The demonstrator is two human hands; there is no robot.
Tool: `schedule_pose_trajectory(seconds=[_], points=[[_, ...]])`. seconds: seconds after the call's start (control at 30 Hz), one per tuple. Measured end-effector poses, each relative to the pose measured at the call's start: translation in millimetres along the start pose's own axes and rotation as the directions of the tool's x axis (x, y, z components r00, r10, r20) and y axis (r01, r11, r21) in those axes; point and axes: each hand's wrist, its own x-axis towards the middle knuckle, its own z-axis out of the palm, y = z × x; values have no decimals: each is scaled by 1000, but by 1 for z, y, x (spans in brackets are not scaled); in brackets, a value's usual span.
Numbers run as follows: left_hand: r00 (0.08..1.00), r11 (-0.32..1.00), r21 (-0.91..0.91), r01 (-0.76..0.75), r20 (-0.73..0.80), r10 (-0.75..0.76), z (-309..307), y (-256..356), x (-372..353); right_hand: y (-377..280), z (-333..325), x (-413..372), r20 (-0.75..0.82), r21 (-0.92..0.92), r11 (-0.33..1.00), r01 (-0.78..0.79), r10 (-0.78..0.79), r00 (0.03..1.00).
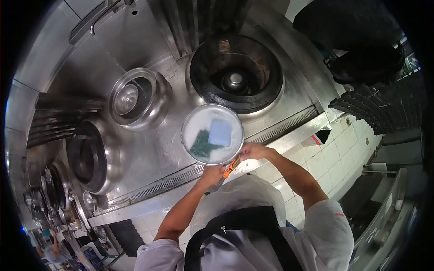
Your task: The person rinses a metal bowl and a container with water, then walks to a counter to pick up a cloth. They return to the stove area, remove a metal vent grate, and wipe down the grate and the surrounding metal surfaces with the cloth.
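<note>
Both my hands are close together in front of me, around an orange and dark-grey hand tool [231, 167] whose exact kind I cannot make out. My left hand [211, 175] is closed on its side, with the dark end pointing back toward my apron. My right hand [254, 151] has its fingers pinched at the tool's upper orange end. Just beyond them a round metal basin [182, 143] of white suds sits at the counter's front. A light-blue sponge [220, 132] and a dark-green scouring pad [205, 145] lie in the suds, partly overlapping.
A large wok burner [271, 97] with a black ring is behind the basin. To the left are a round steel well [156, 106] and another burner [88, 158]. A slotted drain [156, 184] runs along the front edge. Dark woks [366, 65] hang at right.
</note>
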Motion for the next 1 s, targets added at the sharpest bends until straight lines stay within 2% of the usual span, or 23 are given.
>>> schedule_pose_trajectory(seconds=[0.07,0.1,0.13,0.2,0.23,0.27,0.33,0.37,0.4,0.43,0.47,0.5,0.53,0.57,0.6,0.63,0.67,0.7,0.73,0.83,0.9,1.0], points=[[989,999,35,-37,-143,41,8,6,-1,3,6,9,-59,-43,996,71,-74,995],[990,1000,19,-2,-138,5,11,7,-4,6,14,11,-87,-60,993,103,-108,990],[995,996,-28,89,-51,-91,-2,21,-6,35,29,32,-113,308,906,291,-269,957],[957,958,-86,273,130,-261,-35,39,-11,17,9,12,-114,324,915,242,-216,970],[964,961,-77,265,56,-262,-40,37,-15,24,-3,12,-126,270,943,194,-165,978],[982,983,-62,173,-73,-177,-42,28,-19,40,-16,8,-140,215,966,141,-113,984],[949,1000,-1,4,-315,-4,-46,-1,-30,62,-48,-13,-187,92,996,-16,33,982],[958,990,51,129,-264,-111,-54,-17,-35,58,-68,-38,-235,124,988,-93,120,965],[950,962,107,253,-216,-226,-64,-33,-41,75,-83,-43,-279,59,981,-186,195,940],[923,959,-63,277,-261,-284,-71,-57,-43,94,-98,-48,-320,2,959,-284,269,908],[892,932,-232,278,-299,-341,-77,-74,-36,126,-114,-41,-297,-110,969,-222,182,937],[809,779,-563,275,-302,-504,-95,-61,-23,120,-117,-40,-439,-127,954,-270,190,878],[723,530,-823,206,-237,-649,-123,-31,-10,110,-118,-42,-571,-135,937,-322,192,798],[646,218,-973,82,-115,-754,-139,-13,0,94,-115,-36,-606,-66,986,-155,84,791],[656,411,-903,125,-235,-717,-138,-14,9,67,-111,-26,-647,-9,1000,21,-22,762],[667,587,-794,159,-352,-656,-135,-21,20,21,-104,-24,-621,255,963,85,96,778],[680,737,-648,192,-454,-576,-133,-28,28,-23,-91,-23,-562,503,853,140,200,802],[706,859,-483,171,-548,-449,-131,-33,29,-47,-78,-15,-539,528,822,215,129,832],[731,857,-476,198,-510,-453,-134,-32,27,-61,-70,-10,-516,556,782,284,57,854],[786,831,-493,257,-393,-477,-134,-30,22,-73,-65,-11,-575,510,789,343,16,818],[798,783,-562,266,-328,-506,-123,-28,19,-70,-71,-15,-575,459,836,300,22,818],[833,567,-795,216,-153,-532,-118,8,15,-65,-83,-31,-550,411,884,222,46,834]])
